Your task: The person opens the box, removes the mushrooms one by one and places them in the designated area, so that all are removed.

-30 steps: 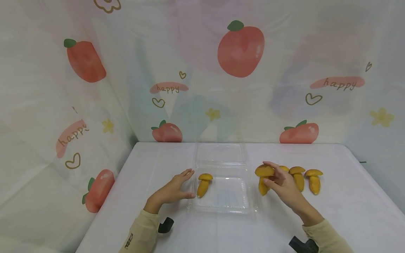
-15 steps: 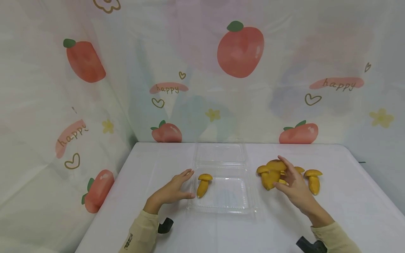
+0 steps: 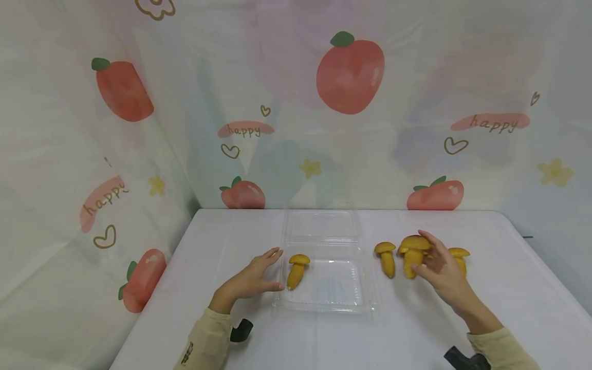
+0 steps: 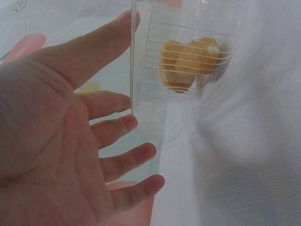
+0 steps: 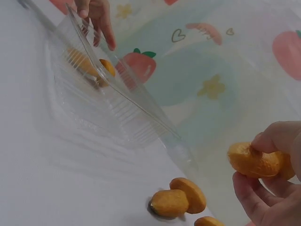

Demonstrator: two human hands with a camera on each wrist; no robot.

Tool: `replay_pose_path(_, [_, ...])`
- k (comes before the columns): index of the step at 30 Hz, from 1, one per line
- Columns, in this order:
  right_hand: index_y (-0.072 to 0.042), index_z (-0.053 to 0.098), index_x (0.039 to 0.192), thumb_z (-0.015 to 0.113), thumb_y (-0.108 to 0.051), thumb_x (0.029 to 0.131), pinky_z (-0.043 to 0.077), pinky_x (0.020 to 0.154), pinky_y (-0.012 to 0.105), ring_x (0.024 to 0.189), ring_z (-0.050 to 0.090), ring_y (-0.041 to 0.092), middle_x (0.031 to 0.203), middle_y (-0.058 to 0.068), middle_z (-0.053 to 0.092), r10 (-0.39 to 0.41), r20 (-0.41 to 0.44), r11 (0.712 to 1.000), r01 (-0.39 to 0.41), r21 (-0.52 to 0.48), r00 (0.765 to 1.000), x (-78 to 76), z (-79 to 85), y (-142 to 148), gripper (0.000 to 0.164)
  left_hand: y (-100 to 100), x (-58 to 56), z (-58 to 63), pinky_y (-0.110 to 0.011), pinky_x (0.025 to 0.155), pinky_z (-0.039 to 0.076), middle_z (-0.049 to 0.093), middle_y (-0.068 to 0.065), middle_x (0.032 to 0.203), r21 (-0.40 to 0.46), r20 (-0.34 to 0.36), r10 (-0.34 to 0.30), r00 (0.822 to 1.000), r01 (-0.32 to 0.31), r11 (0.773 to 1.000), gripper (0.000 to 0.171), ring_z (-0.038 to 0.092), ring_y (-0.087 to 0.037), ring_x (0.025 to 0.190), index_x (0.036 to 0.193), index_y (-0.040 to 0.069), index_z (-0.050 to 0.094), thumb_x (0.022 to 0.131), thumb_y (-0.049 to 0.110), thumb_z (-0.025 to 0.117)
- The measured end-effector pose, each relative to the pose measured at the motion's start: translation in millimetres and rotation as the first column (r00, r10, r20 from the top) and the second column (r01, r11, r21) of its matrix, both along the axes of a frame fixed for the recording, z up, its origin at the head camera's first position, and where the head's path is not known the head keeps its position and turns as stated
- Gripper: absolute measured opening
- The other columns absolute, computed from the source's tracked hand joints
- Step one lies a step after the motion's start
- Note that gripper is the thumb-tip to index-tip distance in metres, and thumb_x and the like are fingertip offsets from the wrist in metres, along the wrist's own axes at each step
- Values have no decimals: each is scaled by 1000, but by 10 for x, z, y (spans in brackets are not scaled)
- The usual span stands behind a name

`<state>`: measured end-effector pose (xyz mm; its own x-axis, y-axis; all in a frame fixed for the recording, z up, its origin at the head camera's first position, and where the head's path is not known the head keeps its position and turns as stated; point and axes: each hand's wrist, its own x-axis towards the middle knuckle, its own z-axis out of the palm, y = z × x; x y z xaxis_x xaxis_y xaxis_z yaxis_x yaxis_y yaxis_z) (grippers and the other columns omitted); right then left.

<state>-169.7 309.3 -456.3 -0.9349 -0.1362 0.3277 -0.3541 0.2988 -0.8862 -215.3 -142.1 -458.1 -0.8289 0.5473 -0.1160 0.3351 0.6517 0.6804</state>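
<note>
With my right hand (image 3: 443,280), I am pinching a yellow, round-capped mushroom (image 3: 417,242) between thumb and fingers, to the right of a clear, hinged plastic container (image 3: 337,283). My left hand (image 3: 252,277), well apart from the right, is stretching its fingers at the container's left edge, not curling round it; whether it is pressing, I can't tell. A second yellow mushroom (image 3: 296,275) is lying inside, toward the left wall. A loose yellow mushroom (image 3: 387,263) is lying between container and right hand. I'm judging three risks: the rounded cap slipping from a shallow pinch, my knuckles knocking crowded neighbours, and the light container skidding if bumped.
</note>
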Motion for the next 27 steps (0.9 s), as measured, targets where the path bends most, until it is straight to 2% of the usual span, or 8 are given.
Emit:
replay_pose_path(3, [-10, 28, 159, 64, 8, 93, 42, 90, 2, 113, 50, -11, 135, -26, 44, -53, -38, 996, 56, 68, 998, -3, -9, 35, 78, -5, 2, -7, -66, 118, 28, 22, -19, 168, 6, -6, -2, 1000, 2, 1000, 88, 25, -47, 150, 159, 2, 29, 90, 28, 77])
replay_pose_path(7, [-9, 29, 159, 65, 9, 92, 40, 90, 1, 112, 49, -11, 133, -28, 45, -82, -59, 991, 88, 101, 995, -2, -16, 94, 78, -9, -5, -21, -66, 118, 28, 22, -19, 168, 2, -9, -5, 1000, 5, 1000, 87, 25, -46, 151, 159, 3, 28, 91, 28, 77])
replay_pose_path(15, [-12, 24, 161, 64, 5, 94, 48, 80, 3, 106, 48, -21, 129, -32, 40, -103, -17, 979, 104, 176, 995, -7, -15, 280, 80, -6, -16, -20, -65, 119, 28, 22, -18, 168, -7, -10, -1, 1000, 1, 1000, 87, 26, -45, 151, 159, 4, 29, 91, 30, 77])
replay_pose_path(19, [-12, 25, 161, 64, 7, 93, 50, 75, 5, 101, 50, -18, 127, -31, 41, -106, -15, 975, 107, 193, 994, 1, -45, 376, 80, 1, -25, -20, -65, 118, 29, 22, -19, 168, -7, -14, -5, 1000, 5, 1000, 88, 26, -46, 150, 159, 2, 28, 91, 30, 76])
replay_pose_path(23, [-11, 29, 159, 64, 8, 93, 48, 79, 3, 103, 51, -15, 130, -31, 41, -109, -32, 975, 113, 192, 994, 6, -68, 450, 78, 0, -28, -22, -65, 119, 28, 21, -19, 168, -9, -12, -6, 1000, 6, 1000, 88, 26, -46, 150, 159, 2, 28, 91, 30, 76])
replay_pose_path(27, [-9, 30, 158, 66, 1, 95, 43, 83, -2, 108, 46, -19, 130, -36, 37, -137, -20, 965, 137, 223, 990, 10, -78, 509, 73, -1, -25, -22, -65, 119, 28, 21, -19, 168, -10, -7, -8, 1000, 8, 1000, 88, 25, -47, 150, 159, 2, 27, 91, 30, 76])
